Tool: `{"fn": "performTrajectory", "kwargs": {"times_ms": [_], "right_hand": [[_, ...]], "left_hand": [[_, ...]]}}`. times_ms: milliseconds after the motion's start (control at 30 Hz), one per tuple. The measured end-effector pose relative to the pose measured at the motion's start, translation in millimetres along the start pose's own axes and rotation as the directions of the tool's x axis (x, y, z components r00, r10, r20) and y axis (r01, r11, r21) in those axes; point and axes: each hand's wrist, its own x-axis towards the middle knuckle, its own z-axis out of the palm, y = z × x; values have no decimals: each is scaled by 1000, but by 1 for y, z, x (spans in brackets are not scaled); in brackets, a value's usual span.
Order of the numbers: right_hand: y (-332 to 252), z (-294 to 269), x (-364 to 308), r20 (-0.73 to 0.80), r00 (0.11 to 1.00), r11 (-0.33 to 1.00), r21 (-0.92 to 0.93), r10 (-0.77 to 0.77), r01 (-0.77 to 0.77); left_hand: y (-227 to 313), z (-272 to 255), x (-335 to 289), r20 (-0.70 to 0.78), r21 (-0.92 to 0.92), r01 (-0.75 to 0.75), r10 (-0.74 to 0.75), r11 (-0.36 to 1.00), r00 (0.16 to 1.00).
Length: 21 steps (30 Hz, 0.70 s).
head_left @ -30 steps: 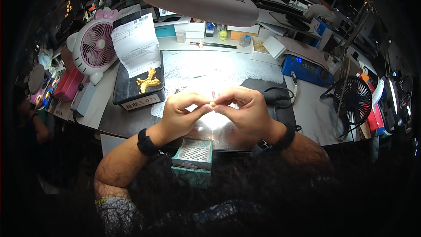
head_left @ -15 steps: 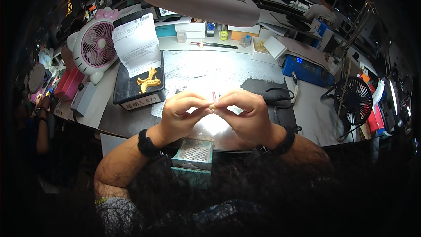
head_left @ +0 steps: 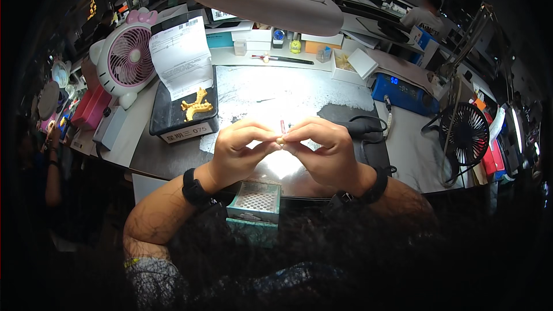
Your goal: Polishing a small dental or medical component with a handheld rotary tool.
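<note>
My left hand [head_left: 242, 148] and my right hand [head_left: 324, 148] meet under bright light over the desk. Thumb and forefinger of each are pinched together on one small pale yellowish piece [head_left: 280, 140]. Fingertips cover most of it, so its kind cannot be made out. Just beyond the fingertips shows a thin reddish stick-like thing [head_left: 282, 126]; whether it touches the hands is unclear. To the left of my left hand, a black tray [head_left: 183, 129] holds yellow dental-arch models [head_left: 196, 105] and a printed sheet [head_left: 182, 57] propped up at its back.
A grey lamp head [head_left: 265, 0] hangs over the far side. At left stands a pink-white fan [head_left: 131, 57]; at right are a blue control box [head_left: 403, 93] and a black fan [head_left: 464, 132]. A black handpiece [head_left: 360, 126] lies beside my right hand. A green perforated box [head_left: 253, 203] sits below.
Both hands keep their pinch at nearly the same spot. The small piece shows slightly less between the fingertips. The whole view has shifted slightly.
</note>
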Motion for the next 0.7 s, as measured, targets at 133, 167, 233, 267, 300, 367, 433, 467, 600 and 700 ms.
{"fn": "performTrajectory", "kwargs": {"times_ms": [133, 167, 233, 267, 300, 367, 433, 467, 600, 700], "right_hand": [[2, -2, -1, 30, 1000, 1000, -8, -2, 2], [3, -2, -2, 43, 999, 1000, -11, -4, 5], [2, -3, -2, 46, 999, 1000, -5, 17, -17], [2, -3, -1, 47, 998, 1000, -3, 28, -28], [1, -3, -1, 51, 998, 999, -8, 32, -32], [1, -3, -1, 57, 998, 999, -19, 41, -40], [2, -3, -1, 57, 998, 999, -20, 30, -29], [2, -3, -1, 56, 998, 999, -21, 25, -24], [1, -4, 1, 50, 999, 1000, -5, -3, 3], [-4, -2, 2, 38, 999, 1000, 5, 10, -10]], "left_hand": [[2, -1, 0, 7, 3, 7, -7, 1000, 1000], [2, -1, -1, 10, 4, 16, -16, 1000, 1000], [1, 0, -1, 8, -13, 25, -25, 1000, 1000], [1, 0, -1, 7, -22, 28, -28, 999, 1000], [1, 0, -1, 7, -21, 35, -35, 999, 999], [1, -1, -1, 9, -17, 49, -49, 999, 999], [1, -1, 0, 11, -15, 26, -26, 1000, 1000], [1, -1, 1, 12, -15, 14, -14, 1000, 1000], [2, 0, 2, 12, -5, 13, -13, 1000, 1000], [2, -1, 1, 7, 0, 20, -20, 1000, 1000]]}}
